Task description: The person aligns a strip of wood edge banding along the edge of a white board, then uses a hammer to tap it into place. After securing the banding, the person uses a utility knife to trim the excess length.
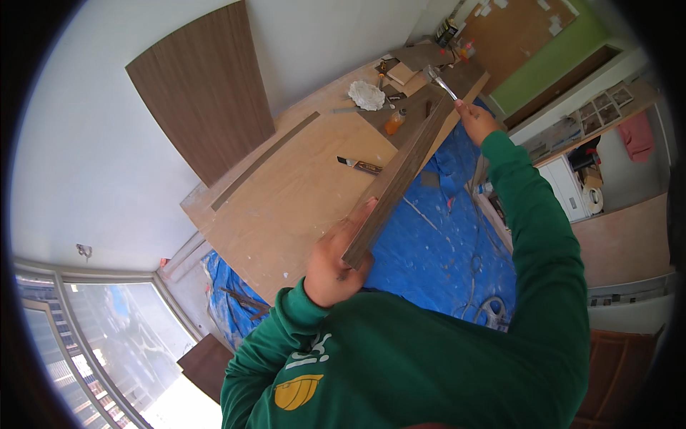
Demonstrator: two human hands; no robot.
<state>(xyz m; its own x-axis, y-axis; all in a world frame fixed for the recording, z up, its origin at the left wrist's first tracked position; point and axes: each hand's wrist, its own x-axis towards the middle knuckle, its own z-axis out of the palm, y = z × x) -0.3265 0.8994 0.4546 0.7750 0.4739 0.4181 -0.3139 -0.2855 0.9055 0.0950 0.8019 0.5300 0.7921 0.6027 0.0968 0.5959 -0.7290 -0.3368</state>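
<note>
Holding long brown wood strip (398,180) in L hand (336,266), gripping near end btwn closed thumb & fingers; angled up & away along R edge of table (286,211). Clenching silvery tool (440,81) (can't tell exact type) in fingers of R hand (477,123), close to strip's far end. Nearby on table: flat handled tool (359,166), orange bottle (395,121), crumpled white thing (367,95), narrow flat piece (266,161). Beyond, propped vs wall (314,39): large wood-grain panel (207,86). Below, on R: blue sheet (443,250).

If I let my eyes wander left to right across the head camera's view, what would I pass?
Brown wood-grain panel → left hand → bottle of orange liquid → shiny tool → right hand → pink cloth.
</note>
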